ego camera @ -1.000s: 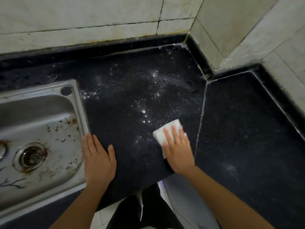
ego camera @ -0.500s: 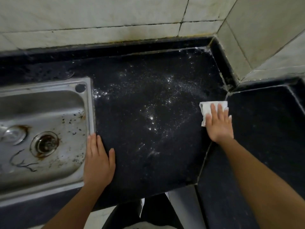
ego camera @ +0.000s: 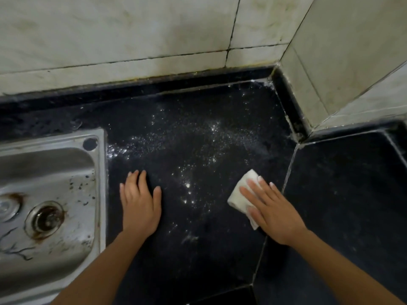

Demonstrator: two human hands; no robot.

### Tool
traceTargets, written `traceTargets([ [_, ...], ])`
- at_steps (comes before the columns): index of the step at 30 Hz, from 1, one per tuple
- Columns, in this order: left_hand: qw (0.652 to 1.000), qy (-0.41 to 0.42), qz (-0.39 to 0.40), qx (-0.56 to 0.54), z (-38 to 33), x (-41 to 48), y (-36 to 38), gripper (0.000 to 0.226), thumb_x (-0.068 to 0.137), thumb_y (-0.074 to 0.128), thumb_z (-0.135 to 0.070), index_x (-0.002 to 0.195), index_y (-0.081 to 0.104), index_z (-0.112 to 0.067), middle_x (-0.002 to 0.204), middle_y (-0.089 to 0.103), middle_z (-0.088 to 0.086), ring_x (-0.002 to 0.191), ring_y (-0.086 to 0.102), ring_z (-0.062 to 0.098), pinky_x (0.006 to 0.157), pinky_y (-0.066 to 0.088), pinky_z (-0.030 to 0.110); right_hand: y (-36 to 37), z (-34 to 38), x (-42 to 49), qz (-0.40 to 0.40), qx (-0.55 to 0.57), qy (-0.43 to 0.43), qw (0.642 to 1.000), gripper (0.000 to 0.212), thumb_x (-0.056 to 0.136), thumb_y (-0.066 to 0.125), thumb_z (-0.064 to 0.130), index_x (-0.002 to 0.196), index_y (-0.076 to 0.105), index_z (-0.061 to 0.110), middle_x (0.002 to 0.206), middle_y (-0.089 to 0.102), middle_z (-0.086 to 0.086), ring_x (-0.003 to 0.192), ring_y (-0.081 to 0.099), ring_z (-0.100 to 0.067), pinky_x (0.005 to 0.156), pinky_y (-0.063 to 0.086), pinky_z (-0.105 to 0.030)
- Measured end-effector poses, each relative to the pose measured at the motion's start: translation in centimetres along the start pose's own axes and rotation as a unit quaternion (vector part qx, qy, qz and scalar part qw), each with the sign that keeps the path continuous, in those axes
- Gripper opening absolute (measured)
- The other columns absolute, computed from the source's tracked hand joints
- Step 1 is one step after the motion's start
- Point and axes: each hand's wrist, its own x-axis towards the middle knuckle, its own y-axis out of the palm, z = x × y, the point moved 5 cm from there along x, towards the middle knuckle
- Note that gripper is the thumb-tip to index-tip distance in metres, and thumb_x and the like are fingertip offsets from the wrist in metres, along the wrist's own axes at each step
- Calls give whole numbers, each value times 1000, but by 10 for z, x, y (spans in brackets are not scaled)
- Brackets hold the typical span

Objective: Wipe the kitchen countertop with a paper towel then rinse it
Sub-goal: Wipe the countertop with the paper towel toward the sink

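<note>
Head view looks down on a black counter [ego camera: 220,249] dusted with white specks [ego camera: 198,150]. The right hand [ego camera: 271,214] lies flat on a folded paper towel [ego camera: 239,194]. Its fingers are straight and spread, pressing the towel to the counter rather than pinching it. The towel shows beyond the fingertips and out past the thumb side of the palm. A flat palm puts weight over the whole pad, which likely suits a sweeping wipe better than a pinch would.

A pale seam [ego camera: 288,170] in the stone runs just past the little-finger side of this hand. The thickest specks lie on its thumb side, between the two hands and beyond their fingertips toward the tiled wall [ego camera: 132,40].

The left hand [ego camera: 139,205] holds nothing. It rests palm down with straight fingers on the counter, and the rim of the steel sink [ego camera: 100,194] is just beside its little finger. I judge it a brace that steadies the body while the other arm reaches.

The wiping looks partly done at most, as much of the dusting is uncollected. The rinse is not yet begun, and no tap is in view.
</note>
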Motion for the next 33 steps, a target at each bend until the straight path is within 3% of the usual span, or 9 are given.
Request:
traceTargets([
  [3,998,55,17,-3,-20,24,12,56,101,27,-37,144,29,-1,149,29,17,143,14,26,118,-1,40,-6,-53,26,-16,31,136,990,58,99,8,45,152,16,22,158,15,-4,146,6,-26,117,14,-45],
  [6,996,86,17,6,-28,37,17,60,98,22,-40,144,30,-2,149,30,12,143,14,22,118,0,34,-15,-88,53,-27,93,272,957,56,100,11,41,152,6,21,160,2,-6,146,-4,-28,118,1,-44],
  [9,996,83,31,-5,-29,38,18,55,101,24,-36,145,28,-3,152,27,11,144,12,22,118,7,36,-20,-85,65,-41,140,335,931,55,101,13,39,152,6,20,160,1,-9,146,-7,-31,117,-4,-43],
  [14,996,81,46,1,-28,36,18,60,99,20,-40,147,23,-4,155,21,9,145,7,20,118,7,35,-8,-28,24,-22,67,133,989,55,100,15,41,152,16,21,158,12,-11,146,3,-31,118,5,-42],
  [17,995,83,54,7,-27,37,19,64,96,15,-43,148,22,-5,156,22,8,145,8,20,118,7,36,-1,-31,-1,1,27,45,999,55,102,16,41,152,17,20,159,11,-9,146,5,-31,116,12,-43],
  [23,995,79,55,4,-28,40,20,64,96,16,-42,148,24,-5,156,22,7,145,8,19,118,7,34,-14,-88,55,-35,88,291,952,61,98,9,43,152,10,14,158,6,-17,145,3,-38,116,10,-47],
  [27,995,79,54,12,-27,40,20,62,97,18,-40,148,24,-4,155,23,8,145,9,20,118,5,32,-27,-92,104,-46,117,363,923,57,102,18,37,152,3,16,159,-3,-14,145,-7,-34,118,-1,-44],
  [29,995,81,51,11,-27,41,20,62,97,19,-40,147,26,-4,155,24,9,145,10,21,118,5,32,-29,-84,114,-45,115,342,932,57,102,16,39,152,2,18,159,-3,-13,145,-8,-33,117,-2,-43],
  [33,996,78,51,6,-28,39,19,62,96,19,-39,147,27,-4,154,25,9,145,11,22,117,4,31,-25,-53,91,-16,72,120,990,58,99,10,43,152,9,19,159,4,-10,146,-3,-29,118,0,-40],
])
